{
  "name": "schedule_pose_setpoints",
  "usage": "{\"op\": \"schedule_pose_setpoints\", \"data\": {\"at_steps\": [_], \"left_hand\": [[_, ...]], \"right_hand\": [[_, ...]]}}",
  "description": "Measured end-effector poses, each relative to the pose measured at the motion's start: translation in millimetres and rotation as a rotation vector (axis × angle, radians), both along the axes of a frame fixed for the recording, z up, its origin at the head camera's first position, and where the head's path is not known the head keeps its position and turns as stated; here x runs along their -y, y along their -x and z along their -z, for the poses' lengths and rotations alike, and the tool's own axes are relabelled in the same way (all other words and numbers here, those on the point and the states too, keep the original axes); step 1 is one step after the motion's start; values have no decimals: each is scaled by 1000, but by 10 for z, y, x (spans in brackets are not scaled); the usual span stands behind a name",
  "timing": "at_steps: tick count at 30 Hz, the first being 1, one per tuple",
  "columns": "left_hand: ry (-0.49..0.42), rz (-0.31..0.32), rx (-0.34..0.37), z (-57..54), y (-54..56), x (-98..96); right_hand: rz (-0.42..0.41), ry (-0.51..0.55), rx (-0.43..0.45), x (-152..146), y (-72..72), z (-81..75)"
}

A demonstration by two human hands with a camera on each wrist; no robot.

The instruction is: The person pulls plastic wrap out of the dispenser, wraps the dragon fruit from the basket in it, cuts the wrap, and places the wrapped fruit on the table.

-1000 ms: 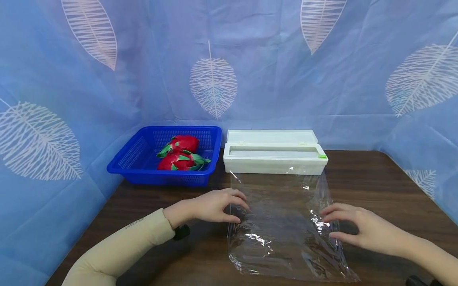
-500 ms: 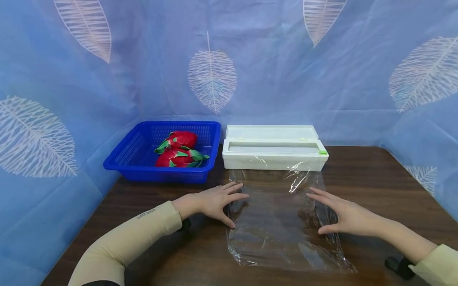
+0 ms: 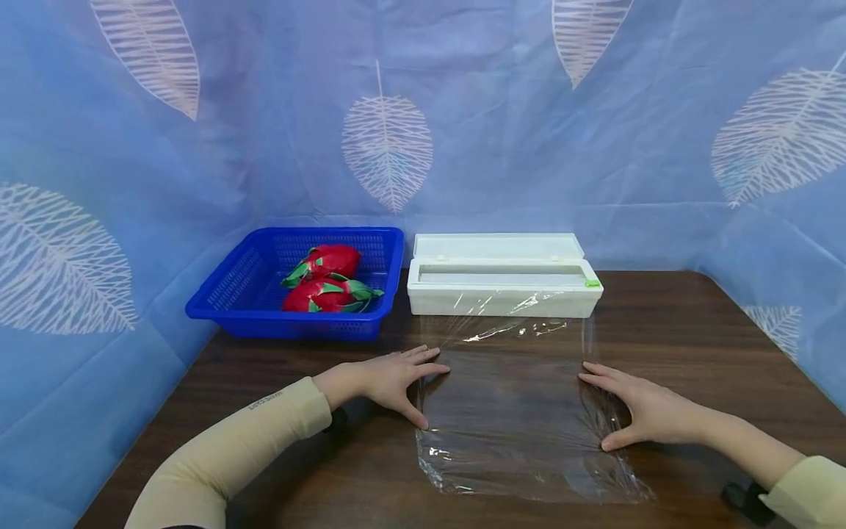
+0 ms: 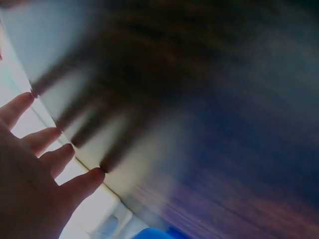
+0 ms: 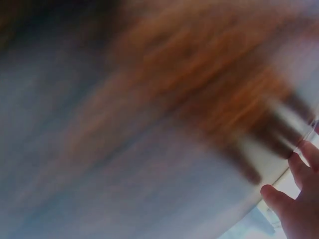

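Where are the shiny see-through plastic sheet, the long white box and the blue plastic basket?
Shiny see-through plastic sheet point(image 3: 502, 411): head view, its middle.
Long white box point(image 3: 497, 245): head view, its open lid.
Blue plastic basket point(image 3: 297, 326): head view, its front wall.

The box point(image 3: 505, 302) stands on the table point(image 3: 667, 330), with the curtain point(image 3: 489, 162) behind. Just left of the box: the basket point(image 3: 231, 314), containing two dragon fruits point(image 3: 311, 297). Before the box: film point(image 3: 502, 411), left hand point(image 3: 390, 378) at its left edge, right hand point(image 3: 661, 411) at its right. Film-to-table contact appears probable; the view is inconclusive.
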State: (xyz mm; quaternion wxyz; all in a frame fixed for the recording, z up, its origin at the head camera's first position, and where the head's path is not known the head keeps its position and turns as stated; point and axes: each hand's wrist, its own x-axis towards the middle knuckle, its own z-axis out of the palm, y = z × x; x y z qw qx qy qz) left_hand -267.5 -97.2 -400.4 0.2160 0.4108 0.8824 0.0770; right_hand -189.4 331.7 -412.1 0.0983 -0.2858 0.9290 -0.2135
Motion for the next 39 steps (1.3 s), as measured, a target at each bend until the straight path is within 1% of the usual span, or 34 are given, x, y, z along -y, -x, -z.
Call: {"op": "schedule_pose_setpoints", "data": {"at_steps": [4,7,8,11,14,18,22,25,27,28,30,33,35,36,39], "left_hand": [[5,-2,2,26,-8,7],[2,3,-15,21,5,3],[4,0,-17,10,9,0],[11,-7,-21,-20,12,-14],[41,-29,-31,-52,5,-27],[74,-42,-55,-77,9,-43],[75,-43,-58,-112,-2,-31],[56,-46,-71,-171,-35,9],[18,-46,-71,-250,-83,52],[-15,-47,-69,-302,-112,81],[-102,-48,-56,-427,-176,148],[-265,-40,-37,-639,-238,271],[-355,-47,-47,-782,-245,366],[-388,-55,-64,-851,-233,416],[-447,-105,-121,-1056,-167,579]], "right_hand": [[-33,5,-20,-31,-2,43],[-47,0,-57,-47,6,66],[-51,0,-72,-52,11,72],[-50,6,-82,-56,19,76],[-49,16,-84,-47,26,77],[-48,36,-83,-33,27,78],[-48,46,-62,-40,27,78],[-47,37,-70,-55,28,87],[-50,25,-89,-63,23,100],[-52,17,-100,-67,19,107],[-58,6,-117,-73,9,123],[-63,1,-121,-80,10,132],[-67,1,-121,-79,18,130],[-68,0,-120,-77,22,128],[-69,-6,-114,-72,32,114]]}}
